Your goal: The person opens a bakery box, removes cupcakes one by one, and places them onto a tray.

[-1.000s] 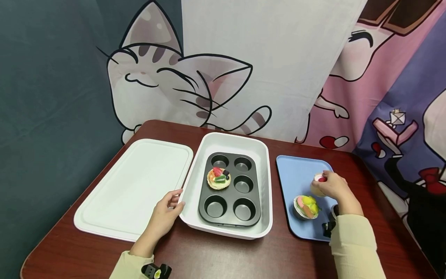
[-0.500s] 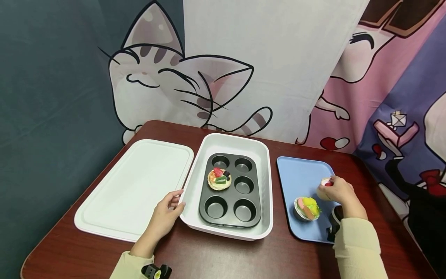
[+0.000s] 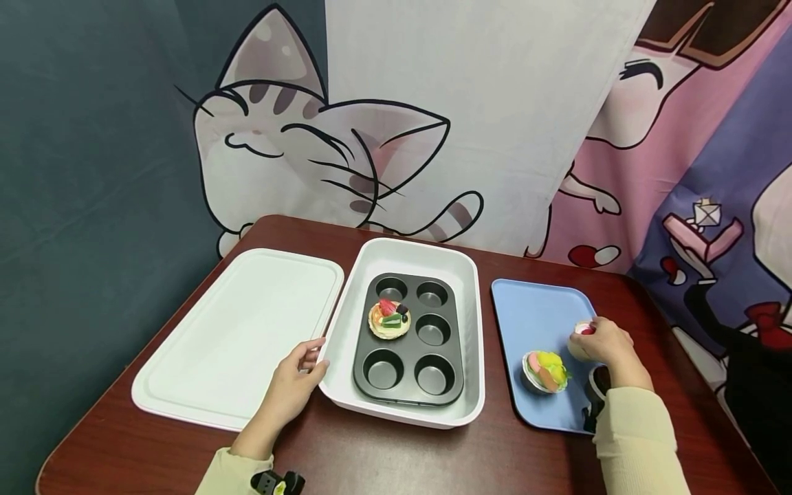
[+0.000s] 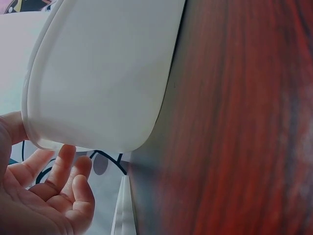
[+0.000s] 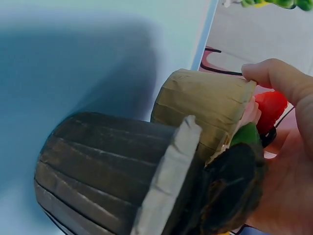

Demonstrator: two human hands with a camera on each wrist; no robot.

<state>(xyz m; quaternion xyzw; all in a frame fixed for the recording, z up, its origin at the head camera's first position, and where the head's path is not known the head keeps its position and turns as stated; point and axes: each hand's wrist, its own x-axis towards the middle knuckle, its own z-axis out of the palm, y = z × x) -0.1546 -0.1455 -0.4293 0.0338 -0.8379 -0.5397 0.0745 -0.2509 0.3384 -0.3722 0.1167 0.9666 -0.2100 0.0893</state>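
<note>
At the front left corner of the white tub (image 3: 471, 407), my left hand (image 3: 291, 378) holds the rim between thumb and fingers. My right hand (image 3: 612, 349) pinches a cupcake in a tan wrapper (image 5: 200, 105) by its upper edge, low over the blue tray (image 3: 529, 302). Red fruit tops this cupcake. Right beside it, a cupcake in a dark wrapper (image 5: 107, 166) is partly covered by the right wrist in the head view. To its left on the tray stands a cupcake with yellow and pink topping (image 3: 546, 371).
Inside the tub lies a dark muffin tin (image 3: 405, 361); a fruit tart (image 3: 388, 320) sits in its left middle cup. The white lid (image 3: 241, 330) lies flat on the brown table (image 3: 396, 454) at the left. Behind the table hangs a printed cloth (image 3: 482, 89).
My right hand has moved slightly right and nearer with the tan-wrapped cupcake, lowering it toward the dark one. My left hand stays at the tub rim.
</note>
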